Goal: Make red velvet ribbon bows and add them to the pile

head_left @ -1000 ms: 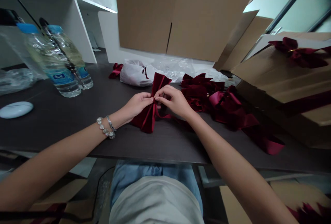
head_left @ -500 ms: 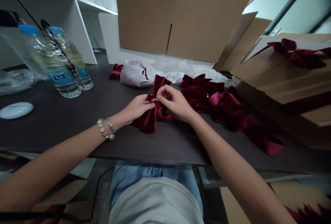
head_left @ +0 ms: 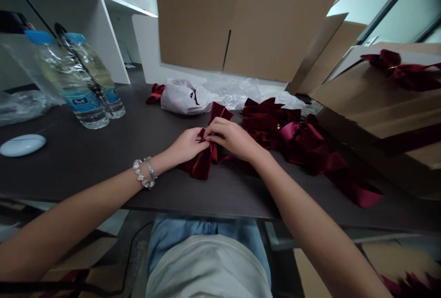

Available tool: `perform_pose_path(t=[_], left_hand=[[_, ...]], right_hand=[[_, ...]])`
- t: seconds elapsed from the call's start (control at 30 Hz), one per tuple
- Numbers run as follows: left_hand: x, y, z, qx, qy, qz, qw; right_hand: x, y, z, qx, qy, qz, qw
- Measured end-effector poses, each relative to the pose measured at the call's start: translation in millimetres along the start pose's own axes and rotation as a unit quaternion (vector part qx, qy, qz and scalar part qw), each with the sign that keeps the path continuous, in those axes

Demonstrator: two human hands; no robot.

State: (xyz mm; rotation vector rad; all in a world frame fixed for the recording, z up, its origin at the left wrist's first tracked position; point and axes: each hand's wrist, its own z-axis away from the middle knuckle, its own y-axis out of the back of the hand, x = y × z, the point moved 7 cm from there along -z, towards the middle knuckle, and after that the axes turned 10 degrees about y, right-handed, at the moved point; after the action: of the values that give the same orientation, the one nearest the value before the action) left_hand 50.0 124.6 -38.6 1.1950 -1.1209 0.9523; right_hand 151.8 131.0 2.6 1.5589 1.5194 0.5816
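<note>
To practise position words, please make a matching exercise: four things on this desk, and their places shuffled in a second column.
1 dark red velvet bow
2 white oval mouse
3 two clear plastic water bottles
4 crumpled white plastic bag

A at the left edge of the dark desk
B at the back, beyond both hands
C pinched between left hand and right hand
D standing beyond the mouse

Pairs: 1-C; 2-A; 3-D; 4-B

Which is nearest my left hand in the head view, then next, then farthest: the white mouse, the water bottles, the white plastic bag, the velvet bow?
1. velvet bow, pinched by the left hand itself, centre.
2. white plastic bag, just behind it.
3. water bottles, well off to the left.
4. white mouse, farthest out on the left.
</note>
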Motion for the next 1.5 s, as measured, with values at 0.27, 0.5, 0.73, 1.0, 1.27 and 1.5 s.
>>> perform_pose_path(t=[0.27, 0.5, 0.73, 1.0, 1.27, 1.5], left_hand=[[-1, 5.5, 3, 0.004, 0.034, 0.061, 0.998], [0, 6.8, 5, 0.003, 0.041, 0.111, 0.993], [2, 13.2, 6, 0.018, 0.037, 0.130, 0.991], [-1, 11.3, 4, 0.012, 0.051, 0.119, 0.992], [-7, 1.7, 2, -0.023, 0.062, 0.044, 0.997], [-8, 1.3, 0, -0.019, 0.040, -0.002, 0.999]], right_hand=[[-3, 7, -1, 0.040, 0.007, 0.000, 0.999], [-8, 15, 1, 0.029, 0.018, 0.057, 0.998], [-4, 21, 5, 0.025, 0.019, 0.078, 0.996], [-8, 28, 4, 0.058, 0.022, 0.091, 0.994], [-8, 12, -2, 0.053, 0.024, 0.051, 0.997], [-9, 6, -4, 0.036, 0.016, 0.050, 0.998]])
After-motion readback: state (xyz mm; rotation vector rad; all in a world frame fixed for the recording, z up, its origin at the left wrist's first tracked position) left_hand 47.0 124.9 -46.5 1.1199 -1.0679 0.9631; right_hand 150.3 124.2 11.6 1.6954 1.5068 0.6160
